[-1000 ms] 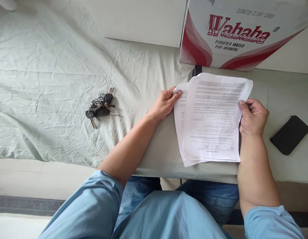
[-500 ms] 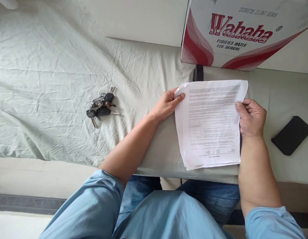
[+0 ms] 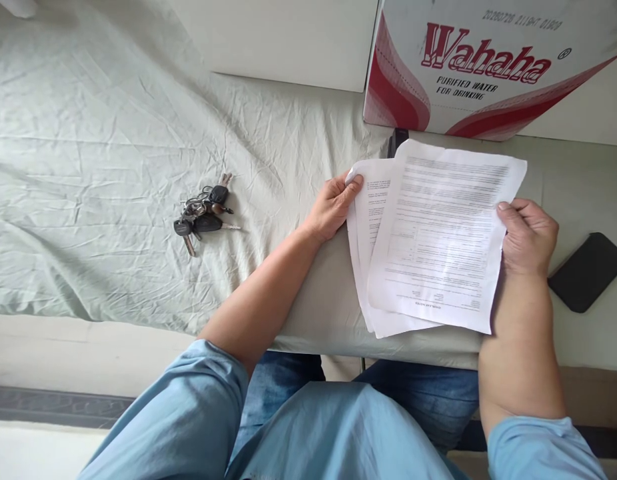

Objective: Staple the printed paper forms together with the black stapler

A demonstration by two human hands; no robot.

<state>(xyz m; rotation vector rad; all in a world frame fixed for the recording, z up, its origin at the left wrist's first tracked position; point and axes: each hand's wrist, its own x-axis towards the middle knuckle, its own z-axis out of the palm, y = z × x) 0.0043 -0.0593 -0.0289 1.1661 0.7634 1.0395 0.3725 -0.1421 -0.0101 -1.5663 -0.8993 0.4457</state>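
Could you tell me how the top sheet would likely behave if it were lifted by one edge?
The top sheet, pinched by the right hand, is thin paper, so it would probably droop. It looks light. It lies skewed over the stack under the left hand, so sheets likely slide easily.

The right hand (image 3: 528,237) is carrying the top sheet (image 3: 446,233) toward the right of the frame, so that it is now lying fanned and slightly tilted off the stack of papers (image 3: 366,220), where half a second ago all the pages were squared together. The sheet's upper edge is now reaching higher, nearly covering the small dark object (image 3: 396,139) below the box. The left hand (image 3: 333,207) is shifting its thumb slightly up along the stack's upper left corner.
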